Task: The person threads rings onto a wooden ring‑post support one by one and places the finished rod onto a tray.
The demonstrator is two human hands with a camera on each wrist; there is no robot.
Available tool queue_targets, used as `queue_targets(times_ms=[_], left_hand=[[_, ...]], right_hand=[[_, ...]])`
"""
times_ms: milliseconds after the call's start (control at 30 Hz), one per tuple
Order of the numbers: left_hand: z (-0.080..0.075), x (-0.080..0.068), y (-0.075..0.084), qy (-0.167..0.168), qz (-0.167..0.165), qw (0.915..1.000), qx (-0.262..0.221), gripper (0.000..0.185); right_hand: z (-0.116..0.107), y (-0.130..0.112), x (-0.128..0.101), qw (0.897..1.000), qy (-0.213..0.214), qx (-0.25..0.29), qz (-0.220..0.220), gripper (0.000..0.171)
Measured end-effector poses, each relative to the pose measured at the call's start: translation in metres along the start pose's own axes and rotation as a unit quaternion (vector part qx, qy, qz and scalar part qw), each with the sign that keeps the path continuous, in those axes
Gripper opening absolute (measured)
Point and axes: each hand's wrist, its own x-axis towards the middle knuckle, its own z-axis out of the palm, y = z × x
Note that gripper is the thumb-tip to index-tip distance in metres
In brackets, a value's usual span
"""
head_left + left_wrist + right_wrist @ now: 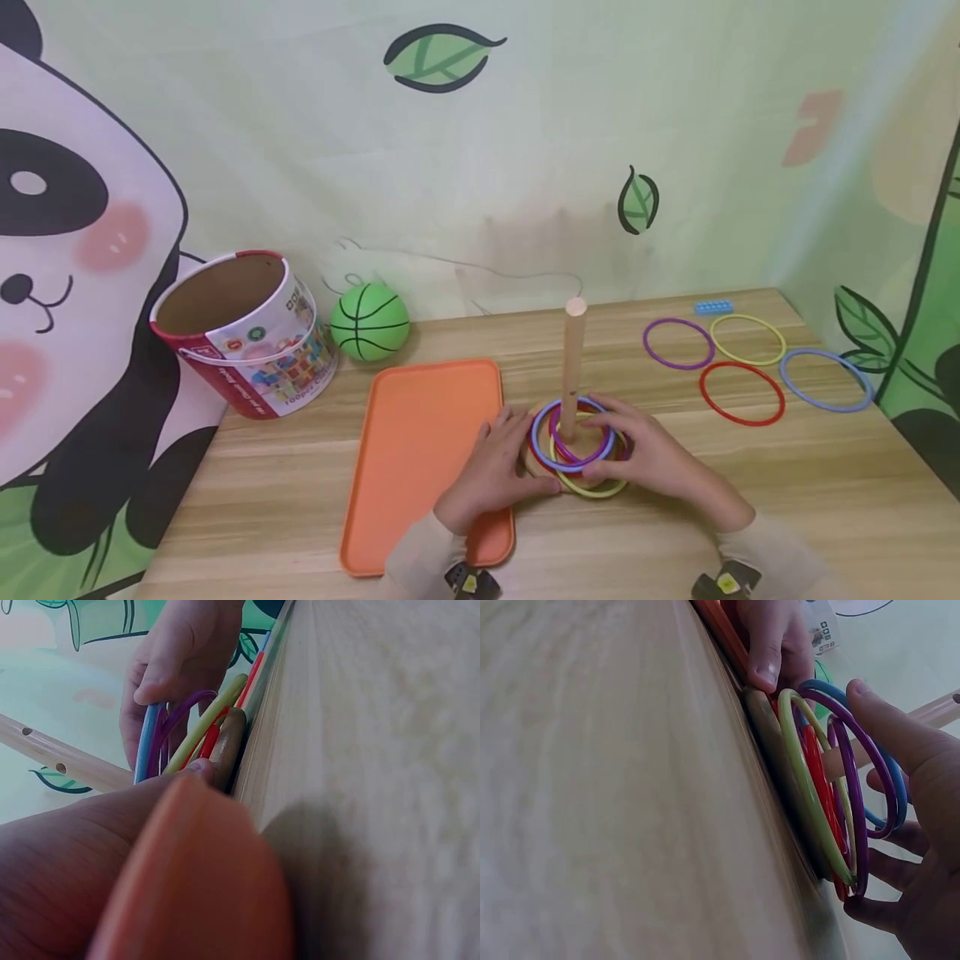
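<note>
In the lower middle of the frame, our left hand (491, 475) and right hand (660, 462) pinch the stacked rings (576, 446) round the peg (573, 367), and we think lifting them straight up comes next.

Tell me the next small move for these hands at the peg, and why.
Probably lift the stacked rings straight up the wooden peg and off its top. Both hands already cup the pile: the left hand at its left edge, the right hand curled round its right side. The rings lie loose and tilted on the base, and four others lie on the table.
</note>
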Motion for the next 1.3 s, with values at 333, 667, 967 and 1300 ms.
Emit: queue_targets(times_ms=[333, 667, 967, 1300], left_hand=[[0.001, -0.001, 0.001, 0.003, 0.004, 1.0, 0.006, 0.106], [0.001, -0.001, 0.001, 0.007, 0.007, 0.9999, -0.005, 0.104], [0.004, -0.001, -0.003, 0.004, 0.014, 0.9999, -0.001, 0.106], [0.002, 0.001, -0.004, 0.009, 0.018, 0.9998, -0.005, 0.106]], right_hand=[[0.002, -0.001, -0.002, 1.0, -0.005, 0.008, 0.006, 0.077], [-0.008, 0.003, -0.003, 1.0, 0.01, 0.008, 0.017, 0.081], [-0.032, 0.01, -0.007, 0.999, 0.036, -0.013, 0.038, 0.081], [-0.09, 0.021, -0.007, 0.992, 0.118, -0.012, 0.052, 0.076]])
